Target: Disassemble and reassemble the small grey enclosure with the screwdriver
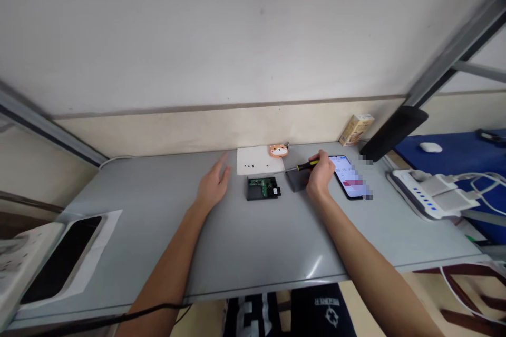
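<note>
My right hand is closed round the yellow and black handle of a screwdriver, whose thin shaft points left. Under and beside that hand lies a dark flat cover. An open black case with a green circuit board rests on the grey table between my hands. My left hand is left of the case, fingers apart, holding nothing. Behind the case, several tiny dark screws lie on a white sheet, with an orange and white animal-faced item at its back right corner.
Right of my right hand lies a lit phone. Farther right are a power strip with white plugs, a small carton and a slanted black object. A dark phone lies at the left end.
</note>
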Demonstrator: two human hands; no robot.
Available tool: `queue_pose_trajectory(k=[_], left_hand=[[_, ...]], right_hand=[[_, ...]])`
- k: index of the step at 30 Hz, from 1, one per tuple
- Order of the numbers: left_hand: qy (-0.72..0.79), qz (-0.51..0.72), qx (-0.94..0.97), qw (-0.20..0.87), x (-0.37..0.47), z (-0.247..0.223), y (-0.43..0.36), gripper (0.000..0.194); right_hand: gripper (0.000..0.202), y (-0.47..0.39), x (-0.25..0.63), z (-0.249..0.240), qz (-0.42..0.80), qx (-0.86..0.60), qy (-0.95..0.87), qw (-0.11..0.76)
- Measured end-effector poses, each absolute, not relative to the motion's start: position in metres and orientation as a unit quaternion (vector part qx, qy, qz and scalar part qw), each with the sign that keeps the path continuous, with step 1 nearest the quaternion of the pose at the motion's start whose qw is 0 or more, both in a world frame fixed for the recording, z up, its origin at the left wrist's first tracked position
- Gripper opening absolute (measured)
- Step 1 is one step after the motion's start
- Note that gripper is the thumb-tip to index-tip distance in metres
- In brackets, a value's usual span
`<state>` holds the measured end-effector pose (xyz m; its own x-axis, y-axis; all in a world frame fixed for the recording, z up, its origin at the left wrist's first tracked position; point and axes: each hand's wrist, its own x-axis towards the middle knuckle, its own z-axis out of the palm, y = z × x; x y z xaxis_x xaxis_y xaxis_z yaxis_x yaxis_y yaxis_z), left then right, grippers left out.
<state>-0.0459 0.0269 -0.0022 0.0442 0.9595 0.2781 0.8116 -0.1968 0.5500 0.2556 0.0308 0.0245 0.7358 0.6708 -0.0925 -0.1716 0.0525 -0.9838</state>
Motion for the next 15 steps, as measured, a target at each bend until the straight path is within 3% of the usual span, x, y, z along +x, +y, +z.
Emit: queue_pose_trajectory(k=[5, 15], left_hand=[[0.604, 0.358, 0.695, 0.156, -0.051, -0.003, 0.029, 0.057], [0.603, 0.322, 0.708, 0.176, -0.055, -0.014, 0.035, 0.058]], right_hand=[[0.037, 0.028, 0.253, 0.026, 0.298, -0.619, -0.214, 0.694], [0.037, 0.028, 0.254, 0.025, 0.297, -0.618, -0.225, 0.692]])
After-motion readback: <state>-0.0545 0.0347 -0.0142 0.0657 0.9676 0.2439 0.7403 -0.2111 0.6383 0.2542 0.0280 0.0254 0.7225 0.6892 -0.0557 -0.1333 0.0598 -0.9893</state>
